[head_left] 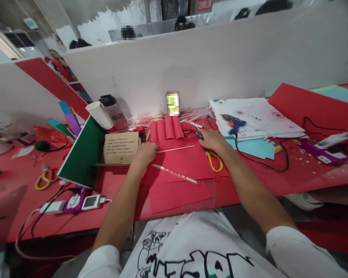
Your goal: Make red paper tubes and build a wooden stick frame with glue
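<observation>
My left hand (146,150) rests with fingers curled on the left edge of a red paper sheet (185,162), touching the end of a thin wooden stick (176,148). My right hand (213,139) lies over the sheet's far right corner, fingers closed around a small dark-green object I cannot make out. Behind both hands stands a row of rolled red paper tubes (166,129). A second stick (175,173) lies diagonally on the sheet. Yellow-handled scissors (216,162) lie just under my right wrist.
A cardboard box (121,147) and a green board (82,156) sit to the left, with a paper cup (100,115) and bottle (113,111) behind. A blue glue gun (233,123) lies on white paper at right; cables, power strips and other scissors (43,178) lie around.
</observation>
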### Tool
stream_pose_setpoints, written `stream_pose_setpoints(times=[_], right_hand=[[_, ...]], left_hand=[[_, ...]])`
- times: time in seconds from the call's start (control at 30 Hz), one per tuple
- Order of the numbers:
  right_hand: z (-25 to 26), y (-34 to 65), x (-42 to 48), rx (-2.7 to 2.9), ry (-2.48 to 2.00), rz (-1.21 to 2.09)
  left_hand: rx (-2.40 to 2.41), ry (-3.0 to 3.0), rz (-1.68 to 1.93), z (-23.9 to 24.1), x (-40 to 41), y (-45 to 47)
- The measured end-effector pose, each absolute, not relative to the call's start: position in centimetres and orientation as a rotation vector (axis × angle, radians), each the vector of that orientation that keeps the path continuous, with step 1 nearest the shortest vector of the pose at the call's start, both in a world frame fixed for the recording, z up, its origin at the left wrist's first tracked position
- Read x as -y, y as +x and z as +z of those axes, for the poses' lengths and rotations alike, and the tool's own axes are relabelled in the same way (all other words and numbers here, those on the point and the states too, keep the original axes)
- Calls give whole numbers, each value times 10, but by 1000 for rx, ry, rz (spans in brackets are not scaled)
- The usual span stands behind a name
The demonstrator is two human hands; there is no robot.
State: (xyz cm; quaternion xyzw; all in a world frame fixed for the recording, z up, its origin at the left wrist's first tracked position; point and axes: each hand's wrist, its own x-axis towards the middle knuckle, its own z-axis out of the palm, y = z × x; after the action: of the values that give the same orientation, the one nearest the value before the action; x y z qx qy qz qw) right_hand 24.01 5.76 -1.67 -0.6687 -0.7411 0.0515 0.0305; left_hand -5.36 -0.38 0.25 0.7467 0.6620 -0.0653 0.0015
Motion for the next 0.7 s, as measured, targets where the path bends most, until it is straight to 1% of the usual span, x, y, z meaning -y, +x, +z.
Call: stream_pose_setpoints(times=[0.1, 0.23, 0.33, 0.47, 0.6, 0.7], right_hand=[[-16, 242, -59, 2305, -2037, 129], [-9, 241, -58, 2311, -1887, -25], [-4, 235, -56, 2453, -1562, -59], [-5, 218, -47, 2754, -1122, 46], [-11, 201, -40, 2866, -1053, 53], [-16, 195, -40, 2884, -1065, 46]], left_hand=[[-2078, 2348, -200, 2, 5, -53], [-2076, 2331, -224, 4, 5, -53], [-2073, 2323, -223, 6, 5, -53], [-2048, 2359, -235, 5, 5, -55], [-2066, 2359, -229, 4, 6, -55], [-2102, 2406, -72, 5, 7, -54]])
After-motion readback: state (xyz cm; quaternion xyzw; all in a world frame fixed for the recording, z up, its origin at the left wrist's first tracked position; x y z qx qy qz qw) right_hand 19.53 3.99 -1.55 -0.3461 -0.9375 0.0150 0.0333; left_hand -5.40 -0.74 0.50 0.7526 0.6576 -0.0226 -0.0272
